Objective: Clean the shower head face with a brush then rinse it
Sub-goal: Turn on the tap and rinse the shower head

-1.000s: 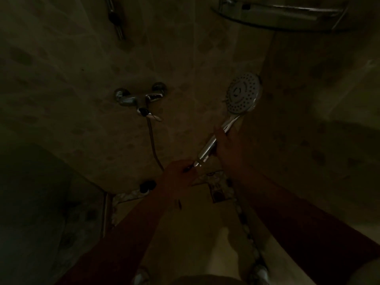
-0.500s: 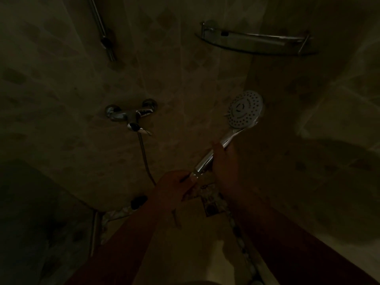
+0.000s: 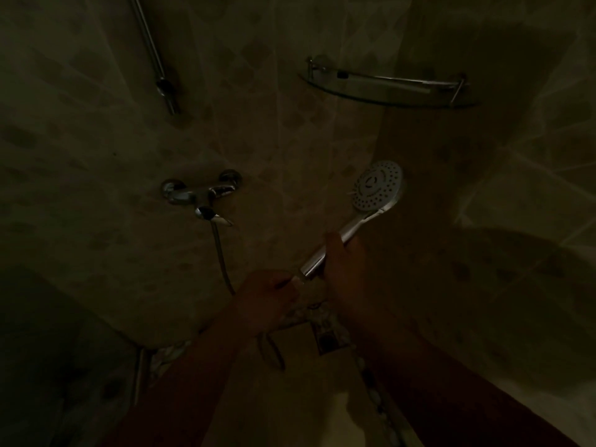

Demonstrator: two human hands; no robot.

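Observation:
The scene is very dark. A chrome hand shower head (image 3: 376,185) with a round white dotted face points up and toward me, right of centre. My right hand (image 3: 345,262) is wrapped around its chrome handle (image 3: 329,253). My left hand (image 3: 267,291) is closed at the handle's lower end, where the hose joins. I cannot make out a brush in either hand. The metal hose (image 3: 221,256) runs from the wall mixer tap (image 3: 201,191) down toward my left hand.
A chrome riser rail (image 3: 154,56) runs down the tiled wall at upper left. A glass corner shelf (image 3: 387,88) with a chrome rail hangs at upper right. A floor drain (image 3: 327,338) lies below my hands. A dark wall or door fills the left side.
The view has tilted upward, so the tap, shelf and shower head sit lower in frame. Both hands keep the same hold on the handle.

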